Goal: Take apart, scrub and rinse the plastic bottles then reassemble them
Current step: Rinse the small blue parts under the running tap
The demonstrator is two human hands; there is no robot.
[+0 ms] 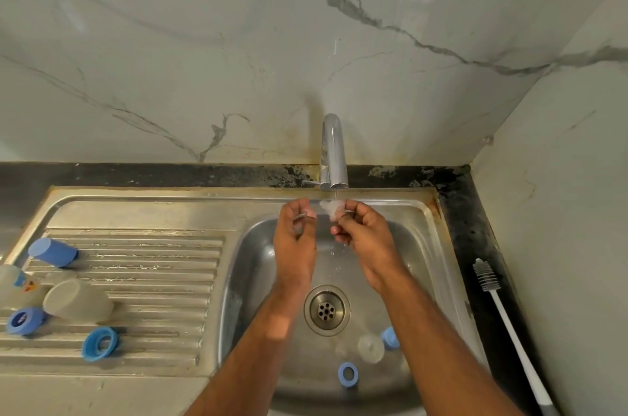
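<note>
Right now I am standing over the steel sink [438,279] with its ribbed drainboard [153,266] on my left, and I am rinsing a small clear teat [332,208] under the thin stream from the tap [333,150]. My right hand [365,232] is pinching the teat in its curled fingers [339,230], holding it directly below the spout, its length running roughly sideways toward my left hand [295,239]. That hand is just beside it with the fingers curled around something thin; I cannot tell what.

I judge the next move is turning the teat in the water, and the right hand is the nearer one.

Behind my forearms, near the drain [327,310], are lying a clear disc-like part [371,347], a blue ring [348,375] and a small blue piece [390,337]. On the drainboard are resting a clear bottle [78,303], a blue cap [52,252] and two blue collars [100,343]. A bottle brush [509,330] is lying on the counter [469,211] at my right, well apart.
</note>
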